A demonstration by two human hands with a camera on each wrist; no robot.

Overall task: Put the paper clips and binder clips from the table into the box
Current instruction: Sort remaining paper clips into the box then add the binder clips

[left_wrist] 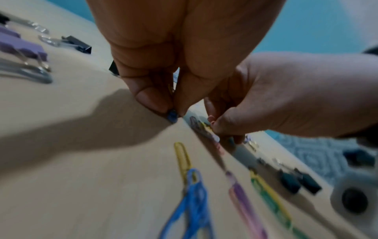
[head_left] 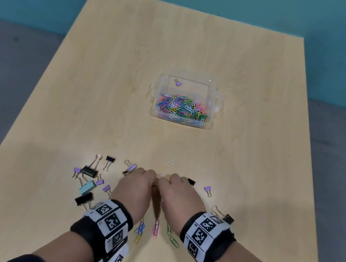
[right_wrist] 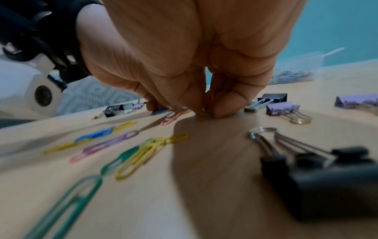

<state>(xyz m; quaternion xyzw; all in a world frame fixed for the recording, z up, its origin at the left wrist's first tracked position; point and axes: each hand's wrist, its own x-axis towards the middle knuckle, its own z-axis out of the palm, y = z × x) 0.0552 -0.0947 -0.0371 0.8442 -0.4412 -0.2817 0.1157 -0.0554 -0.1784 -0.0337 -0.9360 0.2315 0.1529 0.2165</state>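
Your left hand (head_left: pixel 137 185) and right hand (head_left: pixel 177 190) sit knuckle to knuckle on the table (head_left: pixel 130 79), well on your side of the clear box (head_left: pixel 213 105), both with fingers curled down to the wood. In the left wrist view your left thumb and forefinger pinch a small blue paper clip (left_wrist: pixel 172 116) against the tabletop. In the right wrist view your right fingertips (right_wrist: pixel 223 110) press together around something yellowish on the surface; it is too blurred to tell what it is. The box already holds a heap of coloured paper clips (head_left: pixel 182 109) against its near wall and one purple binder clip (head_left: pixel 178 83) by its far wall. Nearer you than the box, a white paper clip (head_left: pixel 171 163) lies just beyond your hands. More loose paper clips (head_left: pixel 155 229) lie between your wrists. Left of your left hand, black, purple and one pale blue binder clip (head_left: pixel 87 187) are scattered. Right of your right hand lie a small purple binder clip (head_left: pixel 208 190) and a black binder clip (head_left: pixel 228 218), the latter next to your right wristband (head_left: pixel 205 236).
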